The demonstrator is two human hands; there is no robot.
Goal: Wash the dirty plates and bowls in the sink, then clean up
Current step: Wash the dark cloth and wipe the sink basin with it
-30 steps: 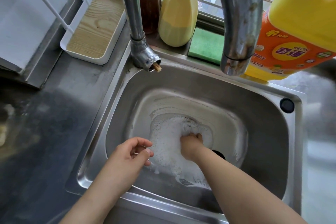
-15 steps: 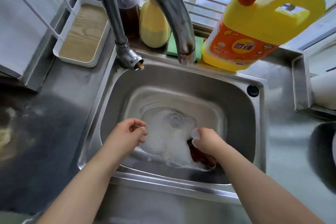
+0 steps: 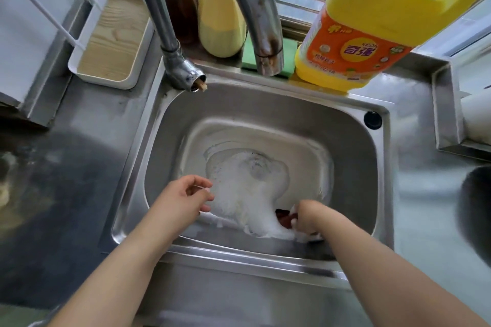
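Washing looks mid-way — a foam-covered plate (image 3: 247, 194) lies on the sink (image 3: 353, 146) bottom, unrinsed. The left hand (image 3: 183, 199) pinches its near-left rim; the right hand (image 3: 308, 218), fingers curled, scrubs something reddish-brown at its right edge. Rinsing and tidying remain — the tap (image 3: 265, 58) is dry.

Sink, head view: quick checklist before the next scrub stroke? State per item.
1. Left hand steadying the foamy dish at its edge: ok.
2. Right hand gripping something down in the suds: ok; what it is, cannot tell.
3. Faucet running: not ok, no water visible.
4. Dish type, plate or bowl: cannot tell, foam covers it.
5. Detergent jug standing behind the sink: ok.
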